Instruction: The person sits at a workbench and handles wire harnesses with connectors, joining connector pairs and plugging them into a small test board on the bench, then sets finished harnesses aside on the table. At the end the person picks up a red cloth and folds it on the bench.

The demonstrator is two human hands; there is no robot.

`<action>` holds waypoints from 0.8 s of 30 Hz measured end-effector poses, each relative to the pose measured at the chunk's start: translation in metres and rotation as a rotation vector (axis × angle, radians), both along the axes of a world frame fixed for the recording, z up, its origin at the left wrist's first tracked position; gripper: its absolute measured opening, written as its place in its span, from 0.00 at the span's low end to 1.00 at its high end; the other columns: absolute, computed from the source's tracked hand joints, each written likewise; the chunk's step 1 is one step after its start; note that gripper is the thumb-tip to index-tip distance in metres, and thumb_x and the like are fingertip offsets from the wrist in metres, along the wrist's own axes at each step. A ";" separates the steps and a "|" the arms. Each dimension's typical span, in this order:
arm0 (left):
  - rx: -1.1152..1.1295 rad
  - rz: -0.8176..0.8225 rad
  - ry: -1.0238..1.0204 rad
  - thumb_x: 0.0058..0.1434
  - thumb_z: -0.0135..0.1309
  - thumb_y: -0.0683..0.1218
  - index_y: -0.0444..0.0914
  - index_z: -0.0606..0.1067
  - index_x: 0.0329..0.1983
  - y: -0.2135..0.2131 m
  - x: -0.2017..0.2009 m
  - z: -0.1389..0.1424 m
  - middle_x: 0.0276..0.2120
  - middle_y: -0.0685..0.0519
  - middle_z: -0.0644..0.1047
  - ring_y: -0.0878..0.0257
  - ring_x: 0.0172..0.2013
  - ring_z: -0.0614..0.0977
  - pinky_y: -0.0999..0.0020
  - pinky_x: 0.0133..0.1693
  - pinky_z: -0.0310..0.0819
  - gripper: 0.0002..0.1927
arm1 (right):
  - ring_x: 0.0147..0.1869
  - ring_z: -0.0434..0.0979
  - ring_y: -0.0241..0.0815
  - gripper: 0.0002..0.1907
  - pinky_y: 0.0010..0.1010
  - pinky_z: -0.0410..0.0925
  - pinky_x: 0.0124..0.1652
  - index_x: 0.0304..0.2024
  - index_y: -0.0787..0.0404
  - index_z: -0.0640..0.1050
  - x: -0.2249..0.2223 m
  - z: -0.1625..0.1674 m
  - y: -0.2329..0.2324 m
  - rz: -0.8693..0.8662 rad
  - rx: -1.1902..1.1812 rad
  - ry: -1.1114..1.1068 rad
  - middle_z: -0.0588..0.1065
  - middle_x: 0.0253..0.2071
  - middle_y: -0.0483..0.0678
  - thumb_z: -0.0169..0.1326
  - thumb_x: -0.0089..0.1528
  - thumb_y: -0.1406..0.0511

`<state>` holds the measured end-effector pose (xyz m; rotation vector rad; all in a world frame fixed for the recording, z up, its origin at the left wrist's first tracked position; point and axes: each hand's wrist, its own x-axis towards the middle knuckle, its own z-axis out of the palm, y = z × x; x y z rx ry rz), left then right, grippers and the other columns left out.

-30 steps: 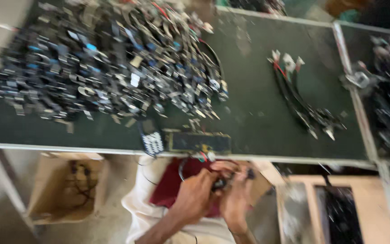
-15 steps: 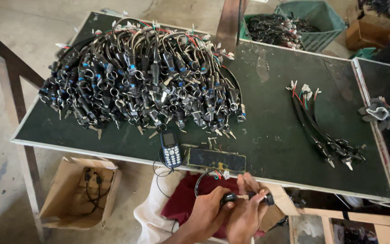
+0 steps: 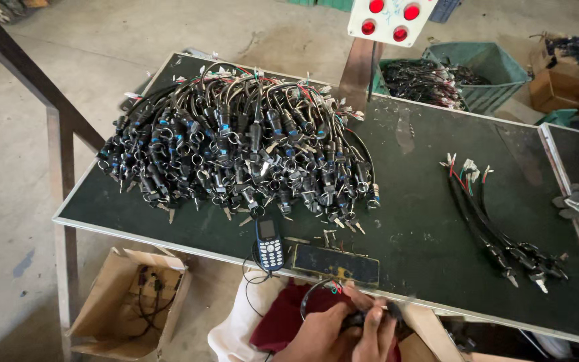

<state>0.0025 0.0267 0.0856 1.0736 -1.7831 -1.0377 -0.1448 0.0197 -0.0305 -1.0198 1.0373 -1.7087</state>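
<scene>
**Both hands on one black cable switch below the bench edge**

I see the left hand (image 3: 316, 335) and the right hand (image 3: 373, 335) close together at the bottom of the view, just under the near edge of the bench (image 3: 423, 221). Between them sits a small black switch assembly (image 3: 376, 316); its dark cable (image 3: 313, 298) loops up to the left. Each grip looks pressed onto that part, though motion blur hides the fingertips. A blue keypad phone (image 3: 269, 245) lies just above the hands, the big pile of harnesses (image 3: 236, 147) further back, a small bundle (image 3: 497, 228) right.
</scene>
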 end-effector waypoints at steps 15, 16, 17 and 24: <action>-0.339 -0.485 0.007 0.67 0.53 0.44 0.40 0.72 0.59 0.022 0.059 0.083 0.54 0.42 0.75 0.46 0.57 0.78 0.53 0.57 0.70 0.17 | 0.56 0.80 0.55 0.26 0.47 0.71 0.55 0.64 0.68 0.67 -0.169 0.157 -0.008 0.324 0.583 0.645 0.79 0.48 0.64 0.43 0.70 0.57; -0.493 -0.359 -0.069 0.66 0.53 0.44 0.40 0.73 0.58 0.021 0.065 0.105 0.55 0.42 0.75 0.46 0.58 0.77 0.52 0.59 0.69 0.17 | 0.56 0.80 0.55 0.27 0.47 0.71 0.54 0.65 0.68 0.67 -0.175 0.167 -0.001 0.169 0.554 0.585 0.79 0.48 0.64 0.43 0.70 0.57; -0.627 -0.226 -0.142 0.65 0.53 0.44 0.41 0.73 0.58 0.017 0.075 0.125 0.56 0.42 0.74 0.45 0.59 0.76 0.52 0.61 0.68 0.17 | 0.56 0.80 0.54 0.28 0.47 0.71 0.54 0.66 0.68 0.67 -0.176 0.175 0.004 0.054 0.524 0.534 0.79 0.48 0.63 0.43 0.69 0.57; -0.526 0.472 -0.450 0.64 0.52 0.43 0.41 0.70 0.66 -0.171 0.164 0.148 0.70 0.45 0.68 0.50 0.72 0.68 0.52 0.72 0.57 0.25 | 0.48 0.81 0.45 0.21 0.37 0.72 0.53 0.60 0.70 0.73 -0.129 0.172 0.001 0.107 0.410 0.576 0.81 0.39 0.58 0.44 0.70 0.62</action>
